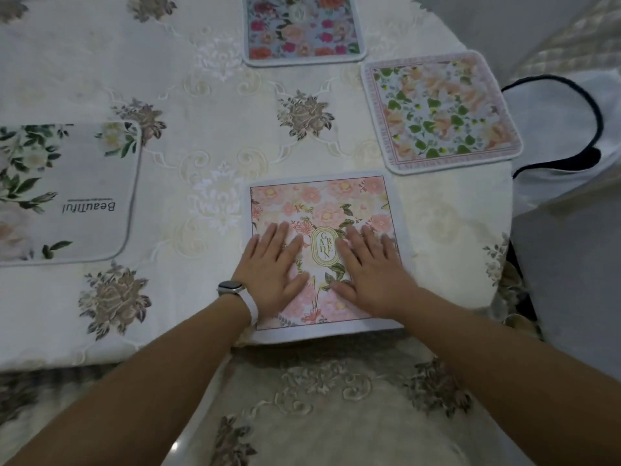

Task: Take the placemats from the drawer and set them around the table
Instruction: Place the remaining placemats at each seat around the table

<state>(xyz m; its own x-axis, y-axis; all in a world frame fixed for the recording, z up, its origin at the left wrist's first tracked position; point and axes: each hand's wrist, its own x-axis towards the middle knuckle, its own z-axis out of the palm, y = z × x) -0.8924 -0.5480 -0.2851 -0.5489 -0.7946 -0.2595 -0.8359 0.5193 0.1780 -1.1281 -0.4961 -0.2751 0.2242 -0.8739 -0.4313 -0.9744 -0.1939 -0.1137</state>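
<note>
Head view. The pink placemat (322,203) is laid at the near edge of the surface (201,95). It is pressed flat under the left hand (272,264) and right hand (373,267). The fingers (284,230) are kept straight and slightly spread, clasping nothing, presumably to smooth and square the mat. A blue placemat (302,31), a peach placemat (440,112) and a grey placemat (67,190) are set well apart around the surface. The blue and grey ones are cut off by the frame, and the drawer is not shown.

Worktop (208,136) under cream embroidered tablecloth (84,62), pink Garden placemat (319,203) at near edge, peach-and-green placemat (440,111) right, rose placemat (302,28) far side, grey Beautiful placemat (77,183) left
</note>
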